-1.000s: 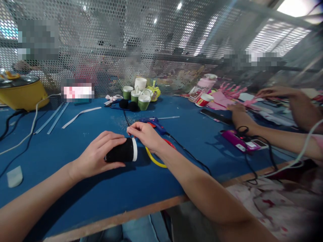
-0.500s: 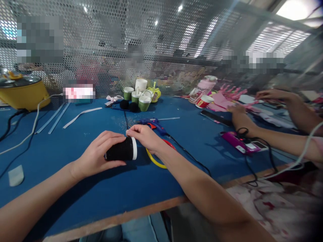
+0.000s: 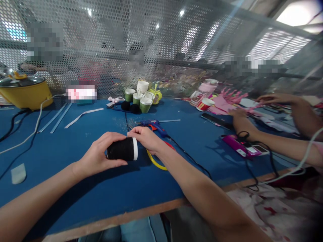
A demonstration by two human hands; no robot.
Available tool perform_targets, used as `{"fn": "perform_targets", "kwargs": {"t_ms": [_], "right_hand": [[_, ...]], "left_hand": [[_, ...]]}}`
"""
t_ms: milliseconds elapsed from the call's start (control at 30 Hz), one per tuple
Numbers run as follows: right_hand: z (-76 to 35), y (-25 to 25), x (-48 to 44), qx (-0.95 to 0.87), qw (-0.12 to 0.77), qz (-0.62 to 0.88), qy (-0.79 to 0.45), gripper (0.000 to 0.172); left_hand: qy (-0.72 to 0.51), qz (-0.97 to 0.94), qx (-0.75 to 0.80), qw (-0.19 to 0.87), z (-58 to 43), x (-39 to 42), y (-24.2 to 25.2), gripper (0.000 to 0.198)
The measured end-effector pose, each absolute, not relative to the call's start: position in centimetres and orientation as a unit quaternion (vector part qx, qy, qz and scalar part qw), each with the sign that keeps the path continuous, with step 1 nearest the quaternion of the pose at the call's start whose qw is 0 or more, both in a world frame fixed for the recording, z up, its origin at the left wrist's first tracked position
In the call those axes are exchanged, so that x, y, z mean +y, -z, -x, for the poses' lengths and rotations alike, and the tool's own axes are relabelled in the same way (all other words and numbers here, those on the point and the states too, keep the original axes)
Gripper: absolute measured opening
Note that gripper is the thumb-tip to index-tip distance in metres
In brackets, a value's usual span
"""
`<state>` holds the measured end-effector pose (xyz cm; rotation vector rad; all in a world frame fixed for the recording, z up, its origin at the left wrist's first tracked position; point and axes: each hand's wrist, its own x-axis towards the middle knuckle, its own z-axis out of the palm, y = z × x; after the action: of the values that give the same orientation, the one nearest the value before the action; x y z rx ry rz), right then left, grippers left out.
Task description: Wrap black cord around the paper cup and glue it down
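My left hand is wrapped round a paper cup lying on its side, its wall covered in black and its white rim facing right. At that rim my right hand has thumb and forefinger pinched on a thin black cord. The cord runs back across the table toward two black balls that look like yarn. Just beyond my right hand lies a blue glue gun with an orange trigger. A yellow and red ring is partly hidden under my right wrist.
Green-wrapped paper cups stand at the back by the perforated metal screen. Pale strips and a yellow electric pot are on the left. At the right, a co-worker's arms reach over pink pieces, near a purple power bank with cables.
The whole view has shifted slightly. My hands keep almost the same hold on the cup and cord, and the cup is turned a little.
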<state>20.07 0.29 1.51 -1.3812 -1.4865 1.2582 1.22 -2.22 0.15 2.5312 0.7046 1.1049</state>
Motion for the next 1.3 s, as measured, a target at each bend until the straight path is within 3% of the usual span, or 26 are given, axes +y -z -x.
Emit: {"fn": "perform_targets", "kwargs": {"t_ms": [300, 467, 667, 900, 1033, 1300], "right_hand": [[-20.7, -1.3, 0.7, -0.646, 0.387, 0.534, -0.383, 0.034], [-20.4, -2.0, -0.4, -0.665, 0.380, 0.439, -0.470, 0.044], [-19.9, -1.3, -1.0, -0.643, 0.352, 0.423, -0.533, 0.037], [-19.7, -1.0, -1.0, -0.642, 0.356, 0.477, -0.483, 0.024], [-19.8, -1.2, -1.1, -0.643, 0.367, 0.473, -0.478, 0.023], [-19.8, -1.6, -1.2, -0.670, 0.367, 0.434, -0.477, 0.021]], "left_hand": [[-0.402, -0.814, 0.363, 0.208, -1.3, -1.6, -0.4, 0.049], [-0.385, -0.760, 0.448, 0.271, -1.4, -1.0, -0.2, 0.051], [-0.358, -0.748, 0.471, 0.301, -1.5, -1.1, -0.3, 0.048], [-0.348, -0.760, 0.466, 0.291, -1.5, -1.1, -0.5, 0.052], [-0.348, -0.740, 0.452, 0.358, -1.2, -0.8, -0.5, 0.061], [-0.375, -0.706, 0.435, 0.415, -1.0, -0.4, -0.5, 0.049]]}}
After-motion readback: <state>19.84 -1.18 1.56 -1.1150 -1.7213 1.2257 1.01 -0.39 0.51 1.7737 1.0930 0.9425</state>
